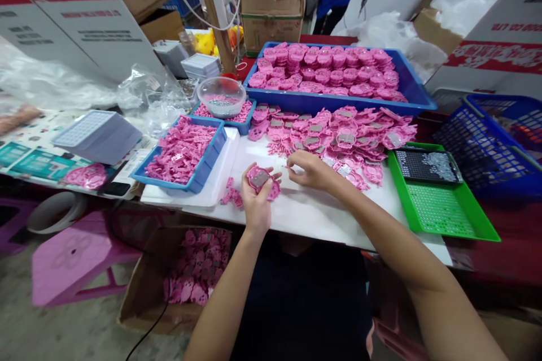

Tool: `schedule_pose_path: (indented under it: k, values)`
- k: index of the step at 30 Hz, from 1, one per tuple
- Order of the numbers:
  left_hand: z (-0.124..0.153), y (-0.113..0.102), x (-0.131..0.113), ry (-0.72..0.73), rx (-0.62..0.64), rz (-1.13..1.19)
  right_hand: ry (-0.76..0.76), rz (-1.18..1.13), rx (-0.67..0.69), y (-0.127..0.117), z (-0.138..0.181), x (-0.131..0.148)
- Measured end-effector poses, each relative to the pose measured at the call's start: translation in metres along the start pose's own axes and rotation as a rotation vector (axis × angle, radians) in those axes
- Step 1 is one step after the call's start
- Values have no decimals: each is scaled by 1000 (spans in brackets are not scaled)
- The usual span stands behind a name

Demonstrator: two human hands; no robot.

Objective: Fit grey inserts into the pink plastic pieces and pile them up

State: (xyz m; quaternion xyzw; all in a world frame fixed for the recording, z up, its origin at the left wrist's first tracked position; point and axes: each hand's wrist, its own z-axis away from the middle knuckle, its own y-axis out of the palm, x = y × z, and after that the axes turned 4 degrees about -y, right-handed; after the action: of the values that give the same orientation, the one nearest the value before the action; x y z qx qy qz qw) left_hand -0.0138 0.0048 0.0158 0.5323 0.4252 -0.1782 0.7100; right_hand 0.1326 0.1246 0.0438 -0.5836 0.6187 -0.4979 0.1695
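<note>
My left hand [257, 203] is closed round a pink plastic part [259, 178] with a grey plate in its middle, held just above the white work surface. To its right, the fingers of my right hand [308, 170] are pinched together; whatever sits in the pinch is too small to name. Behind both hands lies a loose heap of similar pink parts [351, 134], with tiny pink pieces [277, 148] at its near left edge. A few small pink pieces [232, 195] rest on the white board beside my left hand.
A blue tray [199, 180] of small pink pieces stands at left, near a clear bowl [221, 87]. At the back, a large blue tray [339, 102] holds stacked pink parts. A green tray [455, 208] and blue basket [457, 129] stand right. Below is a cardboard box [144, 293].
</note>
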Motion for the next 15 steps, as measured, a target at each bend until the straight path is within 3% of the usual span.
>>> schedule_pose_path:
  k: [5, 8, 12, 15]
  values:
    - [-2, -1, 5, 27, -62, -38, 184, -467, -61, -8, -1, 21]
    - [-4, 0, 6, 60, -75, -35, 292, -687, -28, -12, -3, 26]
    - [-5, 3, 3, 68, -61, -10, 387, -799, 83, -10, -1, 25]
    - [-4, 5, 1, 40, -75, 10, 409, -814, 85, -3, 0, 23]
